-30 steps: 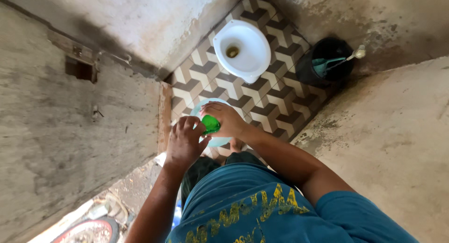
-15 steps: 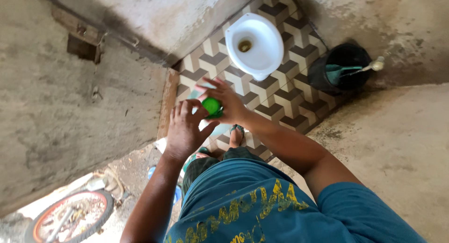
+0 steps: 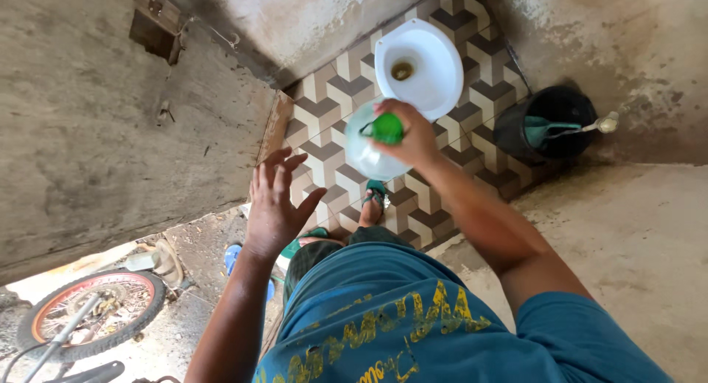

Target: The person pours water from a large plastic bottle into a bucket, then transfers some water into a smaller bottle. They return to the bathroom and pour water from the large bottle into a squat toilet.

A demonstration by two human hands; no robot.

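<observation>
Right hand (image 3: pixel 413 136): grip closed around the neck of a pale, translucent bottle (image 3: pixel 365 150) just beside its green cap (image 3: pixel 387 128); bottle held in the air above the tiled floor (image 3: pixel 332 95), near the front rim of the white toilet bowl (image 3: pixel 424 58). Left hand (image 3: pixel 274 202): grip wide, fingers spread, holding nothing, palm over the doorway edge, well apart from the bottle.

Change against the earlier frames: both hands were together at the green cap, left fingers touching it. Now the left hand has let go and dropped back, and the right hand alone carries the bottle, extended further forward toward the toilet bowl. The cap is on the bottle in all three frames; whether it is loosened cannot be told.

Surroundings: patterned brown-and-cream tiles cover the floor of a narrow stall between rough concrete walls (image 3: pixel 110 132). A black bucket (image 3: pixel 549 121) with a teal scoop (image 3: pixel 542 128) inside stands right of the toilet bowl, against the wall under a small tap (image 3: pixel 608 122). One foot in a green sandal (image 3: pixel 375 195) stands on the tiles below the bottle. The blue shirt (image 3: pixel 398 316) fills the lower frame and hides the legs. A bicycle wheel (image 3: pixel 88 313) lies outside, lower left.
</observation>
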